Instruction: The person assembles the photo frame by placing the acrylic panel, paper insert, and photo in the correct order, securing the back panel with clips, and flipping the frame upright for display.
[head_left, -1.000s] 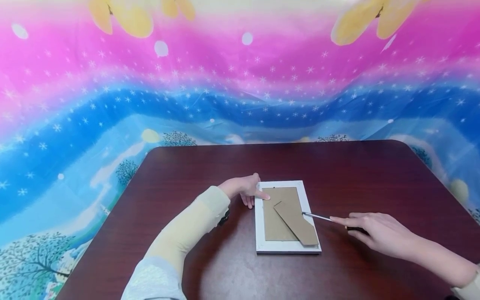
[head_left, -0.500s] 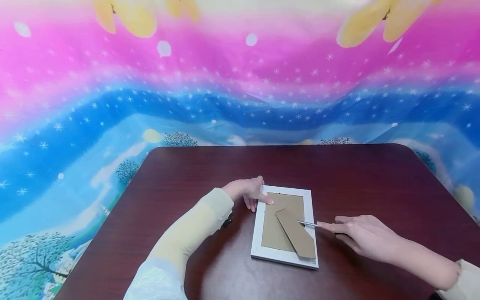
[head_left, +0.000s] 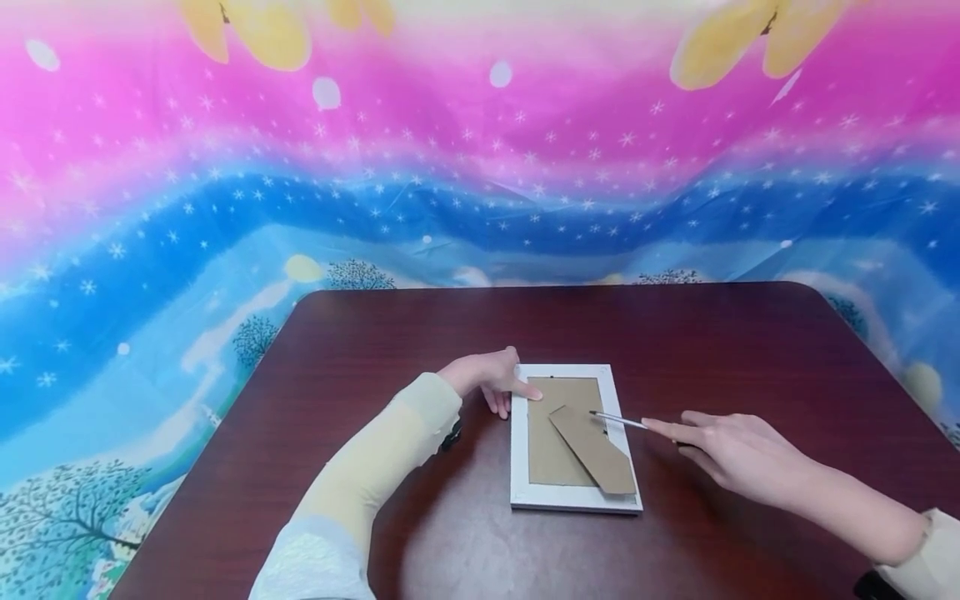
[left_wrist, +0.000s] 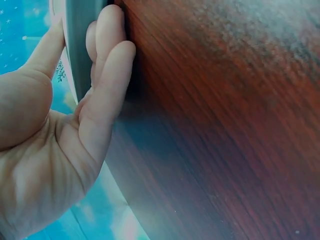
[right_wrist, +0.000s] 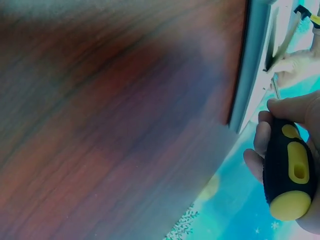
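A white picture frame (head_left: 520,454) lies face down on the table, its brown backing board (head_left: 547,446) and slanted easel leg (head_left: 596,454) uppermost. My left hand (head_left: 497,377) grips its far left corner, thumb on top and fingers against the side. In my right hand (head_left: 738,454) is a screwdriver (right_wrist: 285,170) with a black and yellow handle. Its thin metal shaft (head_left: 622,419) crosses the frame's right border, and the tip overlaps the board beside the easel leg. A small dark tab (head_left: 604,432) shows at the board's right edge, another (head_left: 552,377) at its far edge.
The dark red-brown wooden table (head_left: 420,333) has rounded far corners. Behind it and along both sides hangs a colourful printed cloth (head_left: 480,183).
The frame was pulled nearer and slightly turned half a second ago, then went back. The screwdriver tip has moved from beside the right tab to farther up over the board.
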